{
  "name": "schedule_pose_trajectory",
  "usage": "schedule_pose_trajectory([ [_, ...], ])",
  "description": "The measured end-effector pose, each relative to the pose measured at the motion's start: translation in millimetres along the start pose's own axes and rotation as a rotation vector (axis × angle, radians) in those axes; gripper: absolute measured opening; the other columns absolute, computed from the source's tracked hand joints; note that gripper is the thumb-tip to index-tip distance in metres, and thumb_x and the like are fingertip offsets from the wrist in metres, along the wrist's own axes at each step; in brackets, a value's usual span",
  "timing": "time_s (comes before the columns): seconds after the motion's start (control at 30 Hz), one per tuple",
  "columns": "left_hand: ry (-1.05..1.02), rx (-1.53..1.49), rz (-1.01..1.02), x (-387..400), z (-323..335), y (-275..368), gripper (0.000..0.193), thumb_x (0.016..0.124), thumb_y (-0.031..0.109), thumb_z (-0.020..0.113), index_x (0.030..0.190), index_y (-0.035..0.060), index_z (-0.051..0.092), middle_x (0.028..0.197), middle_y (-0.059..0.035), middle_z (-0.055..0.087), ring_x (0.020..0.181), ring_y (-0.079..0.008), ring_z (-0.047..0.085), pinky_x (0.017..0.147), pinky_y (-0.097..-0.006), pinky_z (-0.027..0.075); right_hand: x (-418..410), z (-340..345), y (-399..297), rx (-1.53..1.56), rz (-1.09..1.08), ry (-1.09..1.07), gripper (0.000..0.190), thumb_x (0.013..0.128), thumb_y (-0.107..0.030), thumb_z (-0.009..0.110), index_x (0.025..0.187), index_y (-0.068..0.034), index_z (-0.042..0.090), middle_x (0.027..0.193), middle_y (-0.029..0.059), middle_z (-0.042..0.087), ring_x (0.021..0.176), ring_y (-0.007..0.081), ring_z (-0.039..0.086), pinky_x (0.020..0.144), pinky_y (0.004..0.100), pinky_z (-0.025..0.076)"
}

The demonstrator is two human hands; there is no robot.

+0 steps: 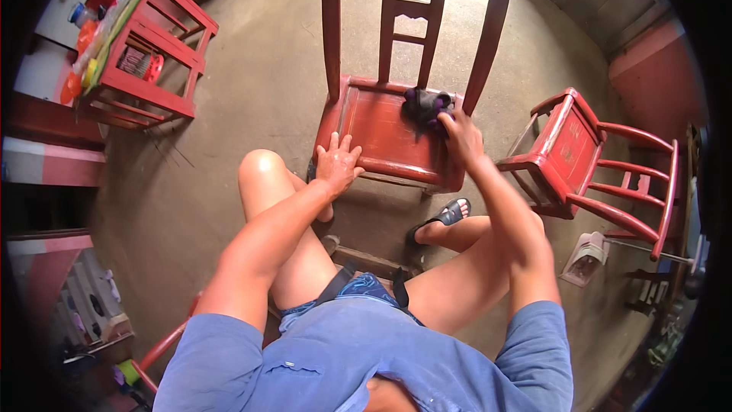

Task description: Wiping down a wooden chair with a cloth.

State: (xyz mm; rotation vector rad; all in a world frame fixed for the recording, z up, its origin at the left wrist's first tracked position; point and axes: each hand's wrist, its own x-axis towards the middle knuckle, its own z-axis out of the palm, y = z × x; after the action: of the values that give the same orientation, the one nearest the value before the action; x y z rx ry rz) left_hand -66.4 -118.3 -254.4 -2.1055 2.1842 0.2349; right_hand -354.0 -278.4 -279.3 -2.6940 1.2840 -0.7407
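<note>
Before me stands a red wooden chair, its slatted back on the far side. My left hand rests with fingers apart on the seat's near left corner. In my right hand is a bunched dark cloth with purple patches, at the right part of the seat near the back. The cloth and that hand look slightly blurred. Scuffs and pale lines show on the seat's red surface.
A second red wooden chair is to the right, close to a pink dustpan. At the left stands a red wooden stand with bags and containers on it. My sandalled foot is near the chair's front right leg.
</note>
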Motion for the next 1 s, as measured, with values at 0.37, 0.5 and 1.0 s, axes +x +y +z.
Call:
schedule_pose_trajectory([
  [0.37,-0.059,0.032,0.05,0.4,-11.5,8.5,0.048,0.079,0.036,0.074,0.12,0.0123,0.061,0.131,-0.0093,0.05,0.128,-0.0394,0.042,0.086,-0.0547,0.051,-76.6,-39.9,-13.6,0.419,0.488,-0.113,0.042,0.077,-0.011,0.065,0.117,-0.019,0.056,0.11,0.0187,0.058,0.101,0.0436,0.061,0.087,0.0487,0.051],
  [0.5,-0.042,-0.023,0.024,-1.3,6.5,3.1,0.052,0.08,0.034,0.074,0.124,0.0106,0.058,0.132,-0.0102,0.049,0.13,-0.0348,0.041,0.092,-0.0562,0.048,-106.0,-52.8,-38.7,0.487,0.563,-0.247,0.039,0.078,-0.015,0.065,0.115,-0.018,0.056,0.112,0.0193,0.057,0.103,0.0436,0.06,0.088,0.0498,0.05],
  [1.0,0.031,-0.434,0.2,-15.2,-108.2,-47.2,0.032,0.083,0.025,0.072,0.106,0.0032,0.068,0.11,-0.0144,0.067,0.107,-0.0322,0.062,0.094,-0.0425,0.048,-188.8,33.5,-5.0,0.486,1.184,-0.533,0.028,0.072,-0.012,0.064,0.096,0.0,0.072,0.103,0.027,0.069,0.099,0.0378,0.069,0.083,0.0423,0.052],
])
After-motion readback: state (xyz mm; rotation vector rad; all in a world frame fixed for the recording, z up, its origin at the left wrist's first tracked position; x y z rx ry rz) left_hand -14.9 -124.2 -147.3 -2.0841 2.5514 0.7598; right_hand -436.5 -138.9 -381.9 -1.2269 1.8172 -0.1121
